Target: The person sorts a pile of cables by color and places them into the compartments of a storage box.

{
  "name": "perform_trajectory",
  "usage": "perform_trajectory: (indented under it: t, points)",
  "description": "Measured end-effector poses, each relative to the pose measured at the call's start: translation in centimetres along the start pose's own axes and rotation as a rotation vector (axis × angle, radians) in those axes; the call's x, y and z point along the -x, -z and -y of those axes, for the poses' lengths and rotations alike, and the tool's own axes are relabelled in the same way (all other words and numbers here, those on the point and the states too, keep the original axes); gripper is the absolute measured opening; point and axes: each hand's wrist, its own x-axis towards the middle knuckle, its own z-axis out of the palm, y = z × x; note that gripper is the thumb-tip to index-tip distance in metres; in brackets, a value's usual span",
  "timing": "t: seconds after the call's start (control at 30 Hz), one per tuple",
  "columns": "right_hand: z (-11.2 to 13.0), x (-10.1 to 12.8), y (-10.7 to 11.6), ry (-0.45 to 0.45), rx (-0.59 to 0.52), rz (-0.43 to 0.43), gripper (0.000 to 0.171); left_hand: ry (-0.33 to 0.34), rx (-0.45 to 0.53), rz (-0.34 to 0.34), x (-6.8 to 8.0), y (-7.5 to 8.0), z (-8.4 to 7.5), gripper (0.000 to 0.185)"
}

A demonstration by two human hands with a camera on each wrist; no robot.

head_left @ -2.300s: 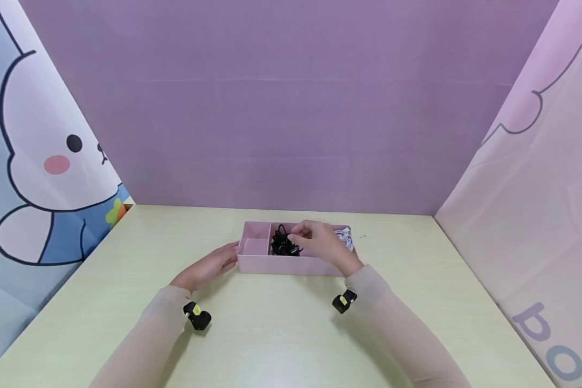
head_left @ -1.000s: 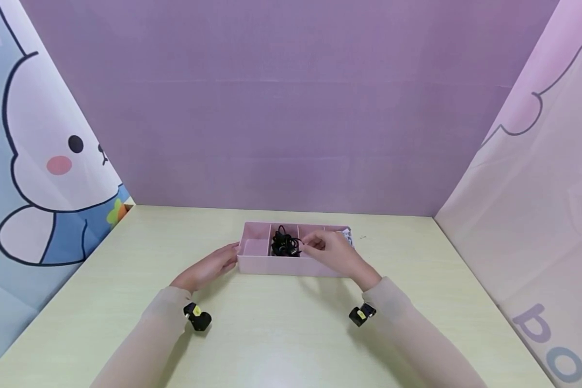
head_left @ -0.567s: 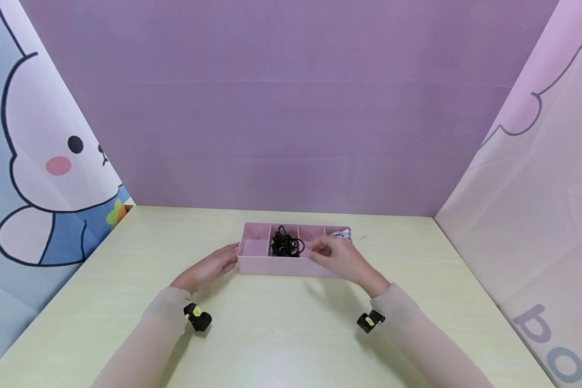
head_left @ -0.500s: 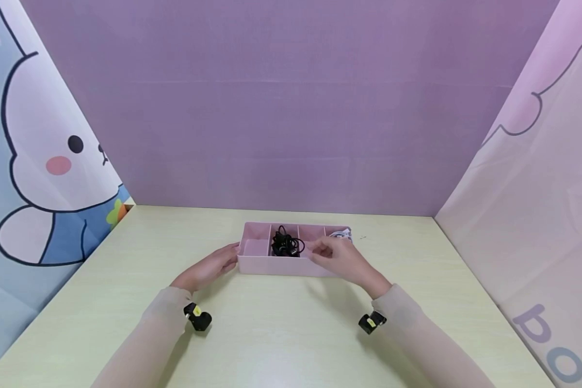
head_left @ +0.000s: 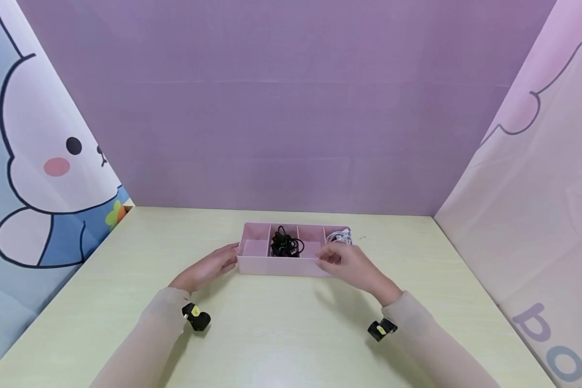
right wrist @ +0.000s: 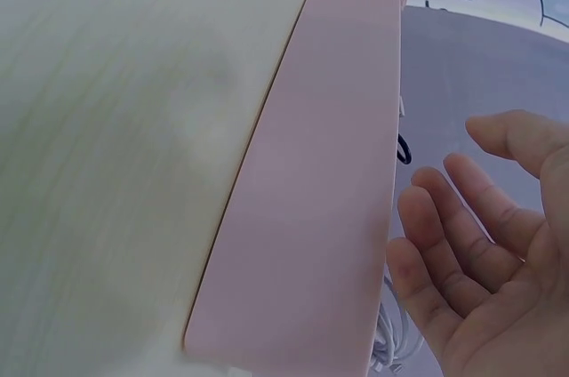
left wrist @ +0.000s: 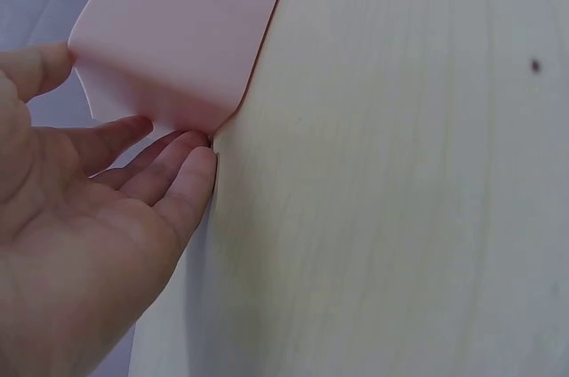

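Observation:
A pink divided box (head_left: 281, 265) sits on the table with its long side facing me. A bundle of black cable (head_left: 284, 245) lies in the second compartment from the left, one loop leaning over the divider. White cable (head_left: 339, 236) is coiled in the rightmost compartment, partly covered by my right hand (head_left: 351, 267). That hand hovers at the front rim on the right; its fingers are loosely bent and hold nothing in the right wrist view. With extended fingers, my left hand (head_left: 208, 268) touches the box's left end; in the left wrist view its fingertips (left wrist: 200, 168) meet the lower corner.
The pale wooden table (head_left: 271, 334) runs back to a purple panel (head_left: 291, 108). Printed curtains stand on both sides, a cartoon animal on the left curtain (head_left: 53, 129). A wrist camera (head_left: 382, 329) is strapped under each sleeve.
My right hand has drawn back from the black cable, rightward and toward me, uncovering the third compartment and more white cable. A loop of black cable now sticks out rightward. My left hand stays put.

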Motion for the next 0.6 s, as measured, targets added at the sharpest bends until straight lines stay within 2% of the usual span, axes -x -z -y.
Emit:
perform_trajectory:
  t: [0.27, 0.43, 0.6]
  points:
    - [-0.3, 0.8, 0.1, 0.010, -0.008, 0.012, 0.015, -0.012, 0.009, -0.032, 0.2, 0.1, 0.3, 0.062]
    - [-0.7, 1.2, 0.2, -0.004, -0.003, 0.016, 0.015, -0.050, 0.027, -0.049, 0.3, 0.0, 0.4, 0.056]
    - [-1.1, 1.6, 0.6, -0.015, 0.020, 0.001, 0.012, -0.063, 0.012, -0.098, 0.4, -0.1, 0.5, 0.056]
